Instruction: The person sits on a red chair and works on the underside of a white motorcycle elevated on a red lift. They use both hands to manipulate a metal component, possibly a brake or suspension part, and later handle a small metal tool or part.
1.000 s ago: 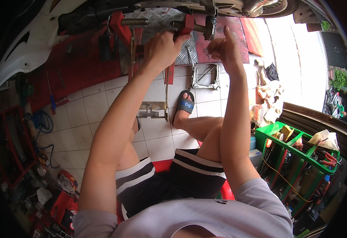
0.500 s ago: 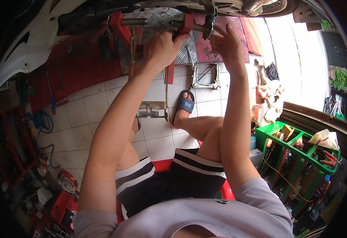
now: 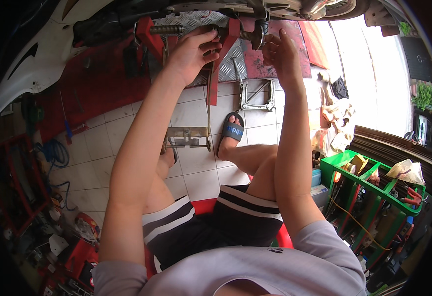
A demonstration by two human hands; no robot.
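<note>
A red steel frame with two upright arms carries a threaded rod under the vehicle at the top. My left hand is at the rod's middle, beside the right arm of the frame. Its palm faces right and its fingers curl loosely, the upper ones against the rod. The rod's right end meets a dark metal fitting hanging from the vehicle. Beside that fitting is my right hand, fingers apart, one pointing up and others bent toward the fitting. Whether they touch it I cannot tell.
A bare metal bracket stands on the tiles near my foot. A flat metal crosspiece is at the frame's near end. Blue hose lies left, and a green tool rack stands right. White vehicle bodywork overhangs the left.
My left hand has rolled over at the rod, from its back showing to its palm facing right, and shifted slightly left. The right hand has barely moved.
</note>
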